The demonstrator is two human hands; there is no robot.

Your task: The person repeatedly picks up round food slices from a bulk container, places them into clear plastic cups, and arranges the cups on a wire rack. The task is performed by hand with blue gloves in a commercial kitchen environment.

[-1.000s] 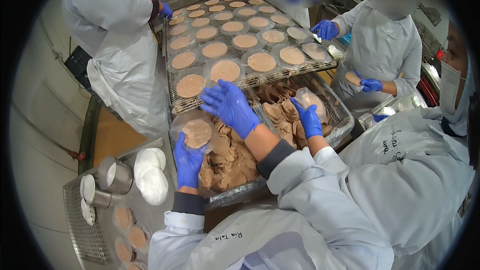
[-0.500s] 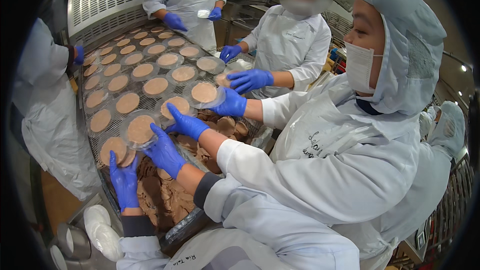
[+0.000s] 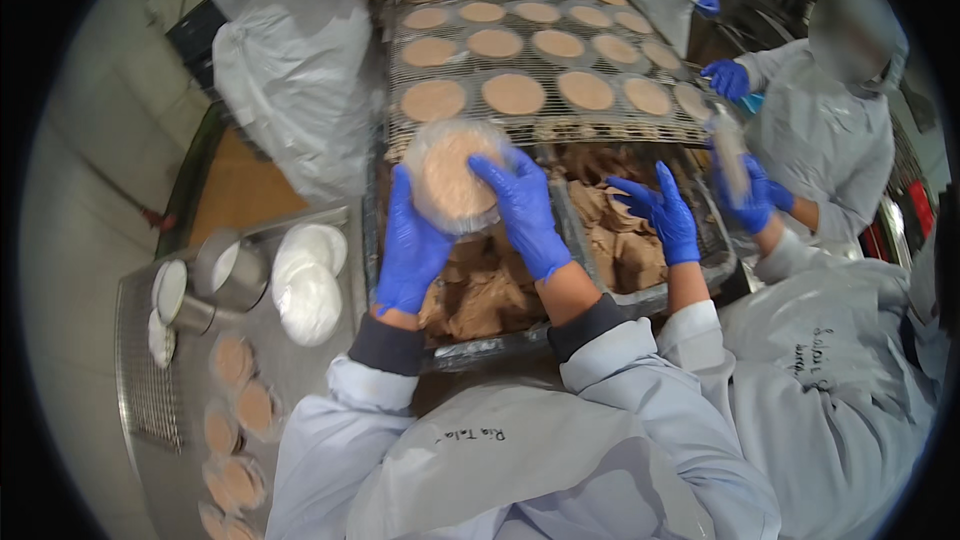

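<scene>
The near edge of the wire belt (image 3: 590, 130) runs behind the film-edged patty (image 3: 450, 185), held above the tub (image 3: 485, 350) of brown paste; on the right, a gap separates the wearer's 2 hands from a co-worker's hand (image 3: 668, 225). The patty is round, all axes alike, its flat face tipped toward the wearer. The right hand (image 3: 532, 220) clamps its right rim, thumb across the face; the left hand (image 3: 412, 245) touches its left side, fingers partly hidden, their spread impossible to tell.
</scene>
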